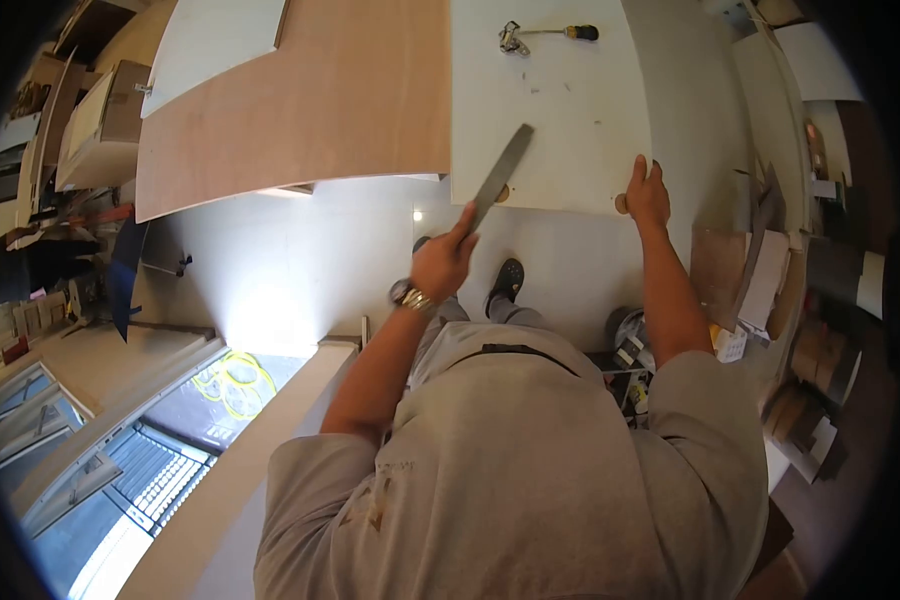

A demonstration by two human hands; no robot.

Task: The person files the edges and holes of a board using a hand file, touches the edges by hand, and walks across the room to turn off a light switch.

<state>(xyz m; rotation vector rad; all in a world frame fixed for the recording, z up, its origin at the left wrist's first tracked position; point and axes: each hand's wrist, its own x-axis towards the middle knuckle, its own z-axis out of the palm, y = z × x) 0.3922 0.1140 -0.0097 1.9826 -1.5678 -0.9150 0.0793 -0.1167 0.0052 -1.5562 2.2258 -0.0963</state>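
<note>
A long flat metal file [505, 170] is gripped at its lower end by my left hand [442, 265], whose fingers are closed round it. The blade slants up and right over the near edge of a white panel [550, 150]. Near that edge are two round brown recesses, one [503, 194] beside the file and the other [622, 204] next to my right hand [650, 195]. My right hand touches the panel's right corner with its fingers apart. Farther up the panel lie a screwdriver [582, 33] with a black and yellow handle and a metal hinge [513, 40].
A brown wooden board [370, 100] adjoins the panel on the left, with a white board [215, 45] on it. Boxes [105, 125] stand at far left, and boards [760, 270] lean at right. A yellow coiled hose [235, 385] lies at lower left.
</note>
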